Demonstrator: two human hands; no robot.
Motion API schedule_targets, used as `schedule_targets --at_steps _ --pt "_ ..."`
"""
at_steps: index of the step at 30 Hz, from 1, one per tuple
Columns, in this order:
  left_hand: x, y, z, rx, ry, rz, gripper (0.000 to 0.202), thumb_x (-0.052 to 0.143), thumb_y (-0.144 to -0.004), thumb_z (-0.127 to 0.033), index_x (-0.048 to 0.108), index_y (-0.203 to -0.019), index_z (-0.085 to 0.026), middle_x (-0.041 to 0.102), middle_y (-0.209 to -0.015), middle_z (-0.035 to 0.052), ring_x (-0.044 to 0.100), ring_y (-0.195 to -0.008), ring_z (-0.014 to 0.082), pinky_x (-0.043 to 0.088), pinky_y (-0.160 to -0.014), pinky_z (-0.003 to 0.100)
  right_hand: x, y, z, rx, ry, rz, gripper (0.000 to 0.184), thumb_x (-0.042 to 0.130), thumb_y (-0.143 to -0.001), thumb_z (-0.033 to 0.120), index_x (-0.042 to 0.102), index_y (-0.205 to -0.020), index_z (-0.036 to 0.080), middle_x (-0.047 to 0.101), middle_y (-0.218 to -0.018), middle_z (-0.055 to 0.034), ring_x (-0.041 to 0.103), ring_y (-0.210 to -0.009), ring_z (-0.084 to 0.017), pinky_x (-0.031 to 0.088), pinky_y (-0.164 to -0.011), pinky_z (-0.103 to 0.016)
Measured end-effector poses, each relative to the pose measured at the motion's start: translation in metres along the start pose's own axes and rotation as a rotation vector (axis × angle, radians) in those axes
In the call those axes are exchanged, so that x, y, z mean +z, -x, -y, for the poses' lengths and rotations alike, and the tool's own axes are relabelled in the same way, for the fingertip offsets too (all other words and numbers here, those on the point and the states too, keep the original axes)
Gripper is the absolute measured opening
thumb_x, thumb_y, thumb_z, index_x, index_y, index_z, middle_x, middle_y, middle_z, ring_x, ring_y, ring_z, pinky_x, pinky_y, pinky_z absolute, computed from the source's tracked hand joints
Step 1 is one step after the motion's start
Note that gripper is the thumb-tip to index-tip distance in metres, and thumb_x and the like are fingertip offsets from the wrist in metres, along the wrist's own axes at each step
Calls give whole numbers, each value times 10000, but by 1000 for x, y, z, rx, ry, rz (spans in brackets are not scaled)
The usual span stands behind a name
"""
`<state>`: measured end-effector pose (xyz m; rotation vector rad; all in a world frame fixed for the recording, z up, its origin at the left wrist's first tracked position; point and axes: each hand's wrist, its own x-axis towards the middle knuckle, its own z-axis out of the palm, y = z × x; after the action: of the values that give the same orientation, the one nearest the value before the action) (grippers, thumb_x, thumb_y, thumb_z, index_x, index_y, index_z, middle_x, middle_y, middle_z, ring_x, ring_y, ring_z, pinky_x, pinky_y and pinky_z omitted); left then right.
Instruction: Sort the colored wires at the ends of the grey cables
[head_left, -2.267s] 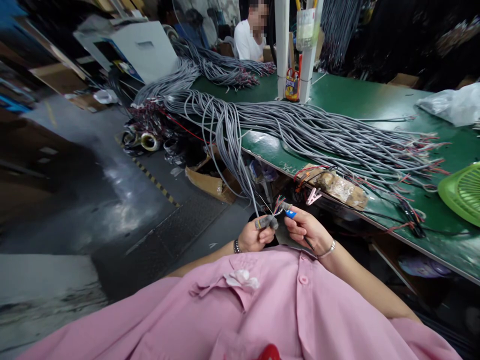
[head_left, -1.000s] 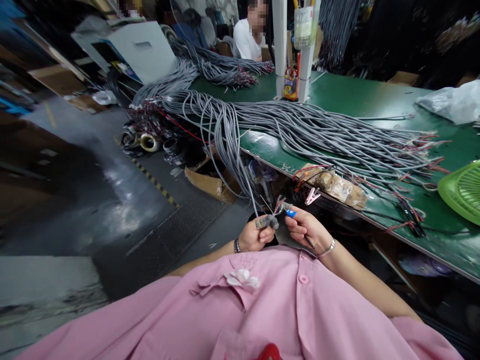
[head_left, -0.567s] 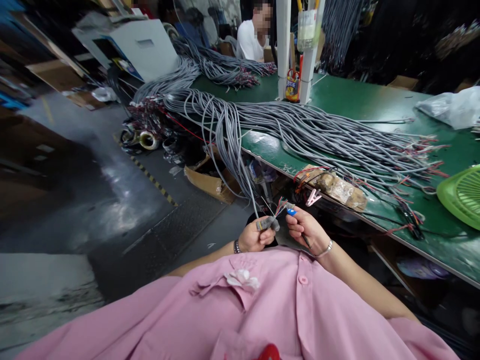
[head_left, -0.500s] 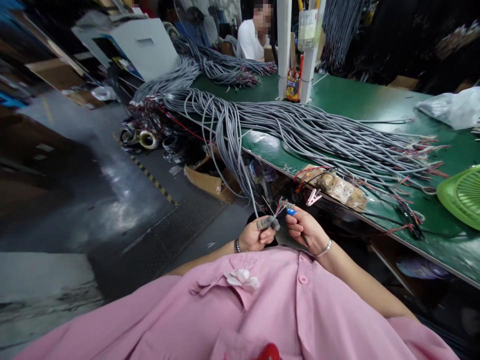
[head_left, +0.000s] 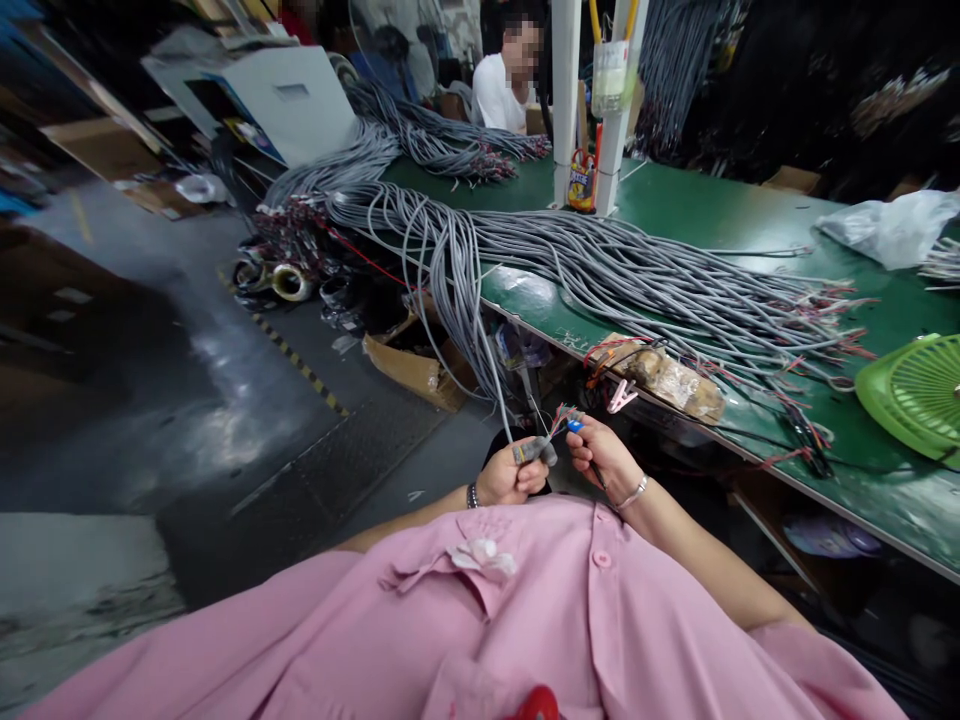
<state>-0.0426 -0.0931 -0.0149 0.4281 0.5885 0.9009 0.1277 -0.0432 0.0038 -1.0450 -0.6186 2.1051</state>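
My left hand [head_left: 510, 478] is closed around the end of a grey cable [head_left: 495, 385], with grey coverings on its thumb and forefinger. Thin coloured wires [head_left: 557, 420], red and green among them, fan out from the cable end towards the right. Just beside it, my right hand [head_left: 611, 462] is closed on a slim tool with a blue part [head_left: 575, 426] and a dark end that shows below the fingers. Its fingertips, also covered in grey, are at the tips of the wires. The tool's exact kind cannot be made out.
A long bundle of grey cables [head_left: 585, 250] lies across the green table [head_left: 694, 200] and hangs over its edge. A taped wooden block [head_left: 679, 385], a pink clip [head_left: 622, 397] and a green fan [head_left: 919, 395] are at the right. Behind the posts sits a person [head_left: 499, 95].
My right hand has come slightly closer to my left, and the wire tips now bunch at its fingers. The whole view has shifted a little. Both hands keep their hold.
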Motion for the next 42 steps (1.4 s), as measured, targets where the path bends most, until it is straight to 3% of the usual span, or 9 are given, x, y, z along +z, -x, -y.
schedule_targets --at_steps 5,8,12,14,17,21,26,34,42 --pt "4 4 1 18 -29 9 216 545 -874 -261 662 -795 -98 278 -384 -80 199 -315 47 153 -396 204 -10 -9 -6 -79 192 -61 319 554 -784 223 550 -1101 194 442 -525 101 258 -330 -42 217 -318 -162" --pt "13 16 -8 91 -96 86 247 561 -874 -289 656 -755 -95 294 -366 -69 241 -313 55 179 -401 208 -34 -12 -4 -135 319 -275 361 584 -795 273 544 -1142 181 426 -495 104 277 -321 -51 206 -320 -177" --pt "18 29 -22 227 -62 98 231 547 -874 -258 659 -753 -96 237 -373 -81 211 -322 47 205 -423 208 -60 -2 -4 -141 354 -332 392 548 -839 310 504 -1197 159 379 -455 125 251 -303 -56 179 -314 -180" --pt "16 30 -25 216 -26 71 183 540 -856 -202 666 -771 -100 213 -386 -87 190 -326 46 210 -431 210 -55 8 -3 -118 382 -229 413 590 -825 332 521 -1194 158 463 -490 102 295 -304 -55 205 -317 -182" --pt "13 26 -25 162 5 59 189 518 -858 -178 668 -768 -104 210 -391 -82 197 -332 55 209 -434 216 -30 25 8 -86 297 108 461 607 -845 363 487 -1258 194 535 -563 89 272 -311 -36 222 -326 -171" --pt "11 22 -23 116 35 57 189 526 -859 -190 666 -767 -102 221 -386 -80 199 -329 54 196 -433 215 6 40 29 -17 104 302 221 629 -852 331 522 -989 195 528 -577 86 180 -330 -16 196 -311 -147" --pt "7 20 -25 58 58 55 199 520 -860 -192 657 -746 -103 209 -377 -76 204 -321 55 193 -435 220 23 36 35 52 31 335 172 622 -849 268 465 -825 199 534 -587 76 151 -336 -4 190 -305 -123" --pt "4 15 -24 -19 72 35 272 501 -907 -241 647 -723 -103 203 -381 -75 215 -320 55 200 -435 223 24 23 35 75 16 392 137 577 -865 237 524 -981 189 485 -551 95 132 -341 -10 174 -311 -111" --pt "3 14 -23 -23 94 43 243 510 -881 -204 659 -715 -109 192 -386 -75 199 -329 57 205 -439 219 20 11 26 39 -4 293 162 579 -859 237 521 -1007 207 435 -546 111 172 -335 -18 194 -320 -124"
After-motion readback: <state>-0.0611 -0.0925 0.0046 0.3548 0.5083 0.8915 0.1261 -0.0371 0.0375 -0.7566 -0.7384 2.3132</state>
